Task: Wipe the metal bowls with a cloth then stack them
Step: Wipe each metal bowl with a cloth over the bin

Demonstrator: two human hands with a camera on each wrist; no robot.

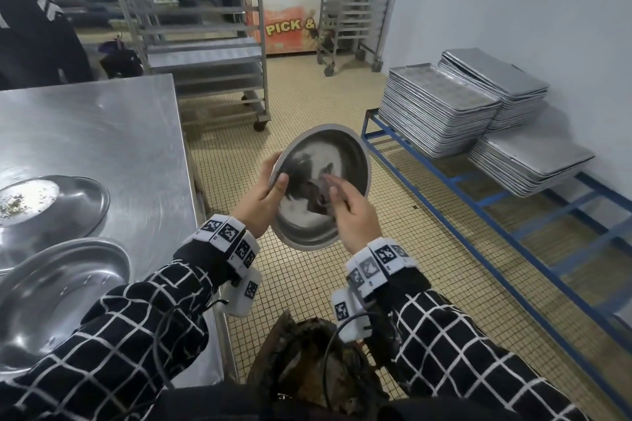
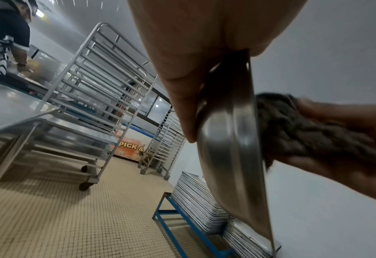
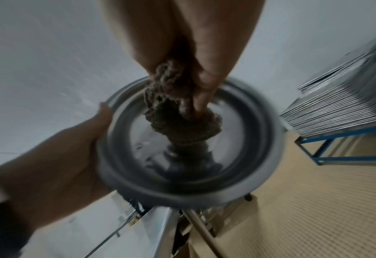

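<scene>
Bowl held off the table's right edge, over the tiled floor

The left hand (image 1: 260, 202) grips the left rim of the round metal bowl (image 1: 345, 154); the right hand (image 1: 355, 215) presses a dark knitted cloth (image 3: 178, 125) inside it. Two more metal bowls (image 1: 78, 202) sit on the steel table (image 1: 102, 126) to the left; stacked metal trays (image 1: 441, 106) lie on the blue frame rack (image 1: 478, 202) to the right.

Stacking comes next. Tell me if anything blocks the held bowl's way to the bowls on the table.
Nothing visible does. The left hand holds the bowl over the floor, right of the table; the nearest table bowl lies open.
</scene>
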